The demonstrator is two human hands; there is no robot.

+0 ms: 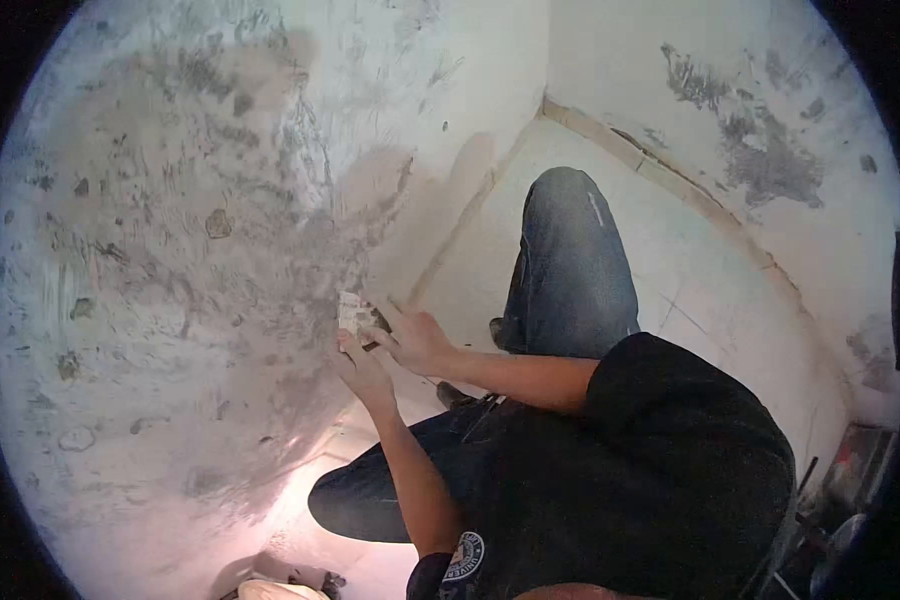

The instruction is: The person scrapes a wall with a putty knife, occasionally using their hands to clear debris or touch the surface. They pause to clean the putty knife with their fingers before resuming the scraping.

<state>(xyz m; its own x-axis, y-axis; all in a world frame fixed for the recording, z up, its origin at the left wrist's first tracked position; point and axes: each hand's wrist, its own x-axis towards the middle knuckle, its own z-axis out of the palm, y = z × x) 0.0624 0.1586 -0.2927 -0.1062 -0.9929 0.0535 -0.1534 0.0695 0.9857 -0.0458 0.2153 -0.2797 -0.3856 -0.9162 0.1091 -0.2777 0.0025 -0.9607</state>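
Note:
My left hand (363,374) is closed, its fingertips at the lower edge of a small whitish rectangular piece (349,311) with faint dark marks. The piece overlaps the stained wall (260,230) in this view. Close beside it, my right hand (417,342) has its fingers bent inward, with the index finger reaching up. A small dark patch (377,321) shows between the right fingers and the whitish piece; I cannot tell what it is.
Pale floor (710,290) runs to a corner, with a brownish skirting strip (660,170) along the right wall. My knees (570,250) are bent near the left wall. A bright glow lights the lower left, by a cream-coloured item (275,590). Dark gear (860,470) stands at the lower right.

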